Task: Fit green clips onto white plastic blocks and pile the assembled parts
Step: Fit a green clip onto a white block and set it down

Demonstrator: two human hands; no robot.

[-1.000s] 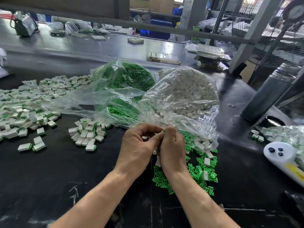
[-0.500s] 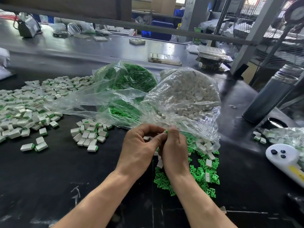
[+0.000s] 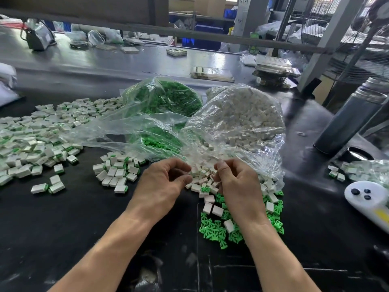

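While both hands hover close together over the black table [image 3: 63, 239], the loose white blocks [image 3: 202, 180] lie right between them and spill out from the mouth of the blocks bag [image 3: 242, 123]. Its fingers curled inward, the left hand [image 3: 162, 184] has thumb and fingertips near each other; whether they pinch anything I cannot tell. Likewise curled, the right hand [image 3: 235, 182] has its fingertips bunched at the edge of the bag film, and whether it holds a part I cannot tell. Just under and beside the right wrist lies a scatter of green clips [image 3: 212, 230], with a few blocks among them. Those blocks point every which way, no shared long axis; two beside the right wrist lie flat with their long sides running away from the person.

Left of the left hand sits a small pile of assembled parts [image 3: 117, 171], white with a green end, lying flat and turned in mixed directions. Farther left spreads a much larger heap [image 3: 31, 142]. Behind the hands, a clips bag [image 3: 164, 100] leans against the blocks bag.

At the right edge stand a grey flask [image 3: 345, 121] and a white controller [image 3: 370, 203]. Beyond the table runs a grey bench [image 3: 105, 60] carrying trays and clutter, with metal posts and shelving behind.
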